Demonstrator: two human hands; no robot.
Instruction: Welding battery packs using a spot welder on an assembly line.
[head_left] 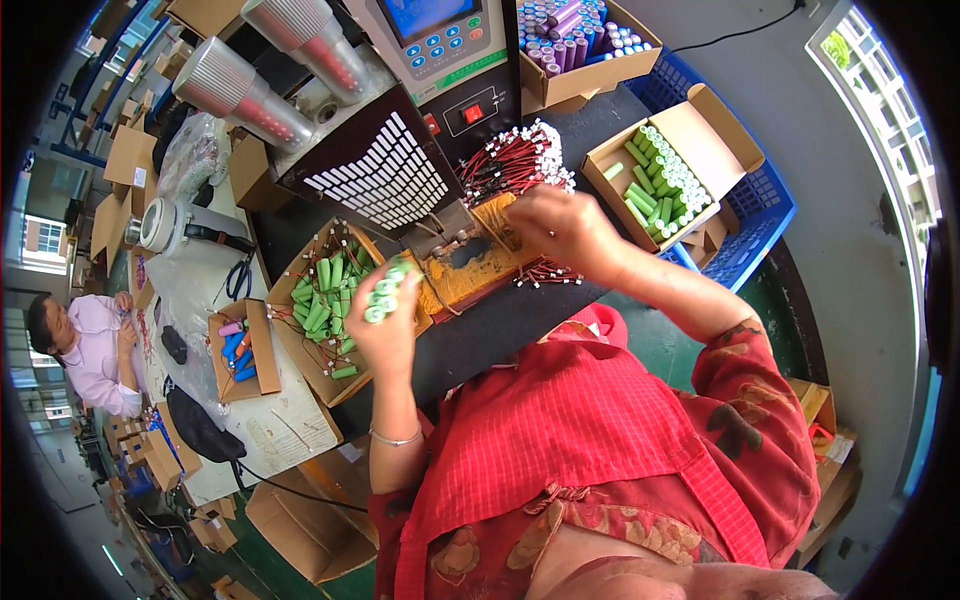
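Note:
Several green battery cells [383, 300] are bunched in my left hand [385, 335], with their pale ends showing. That hand is raised beside a carton of green cells with red wires [325, 290]. My right hand [570, 230] has its fingers pinched together over the right end of a worn yellow-orange block [450, 285]. A tiny white spot shows at its fingers; what they hold is too small to make out. The block lies at the front of a spot welder [385, 170], below its electrodes. Behind my right hand is a pile of red wires with white connectors [515, 160].
An open carton of green cells [660, 190] sits in a blue plastic crate [765, 215] at right. Purple and blue cells fill a carton [590, 75] at the back. At left are a small box of blue cells [245, 350] and a seated person [90, 345].

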